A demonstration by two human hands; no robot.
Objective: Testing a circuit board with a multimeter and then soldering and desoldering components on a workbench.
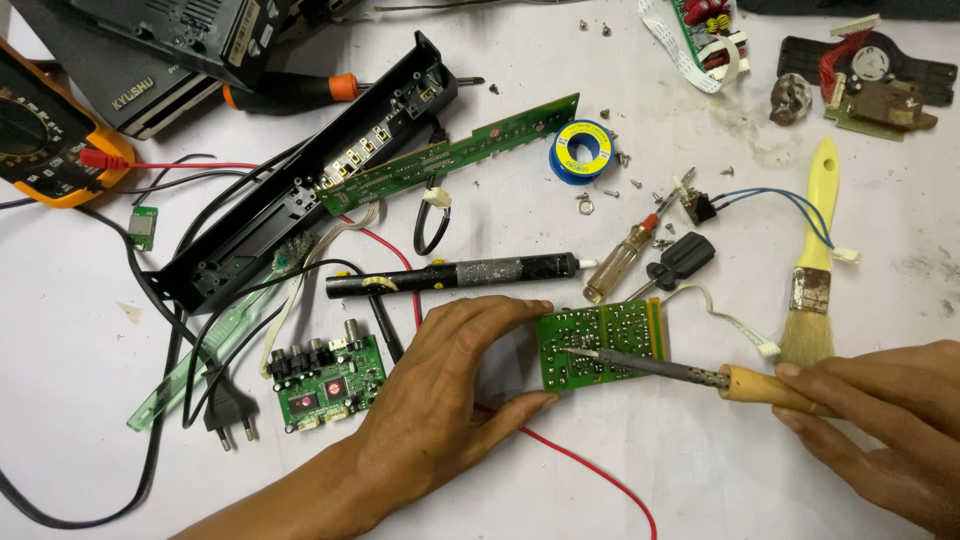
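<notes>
holding a green circuit board [602, 345] flat on the white table [700, 470], the left hand [445, 395] pinches the board's left edge, with the fingers [500, 310] along its top corner and the thumb [520, 405] at its lower corner. the right hand [885, 420] is closed around the wooden handle of a soldering iron [690, 372], whose metal shaft runs leftward from the grip and whose tip rests on the board's solder side, close to the left hand's fingertips.

just above the left hand's fingers lies a black desoldering pump [455, 275], lengthwise across the table. to the left of the left wrist sits a small green board with round jacks [325, 380], and beside that a black two-pin plug [228, 410] on its cable. a red wire [590, 470] passes under the left hand and curves away below the held board.

above the iron's shaft, near the board's upper right corner, lie a yellow-handled screwdriver [618, 262] and a black-handled one [678, 262]. right above the right hand's fingers stands the bristle end of a yellow-handled paintbrush [812, 290]. farther up from both hands are a blue spool of solder [581, 151], a long black panel [310, 175] with a narrow green strip board [455, 155] next to it, and an orange multimeter [45, 130] at the far left.
</notes>
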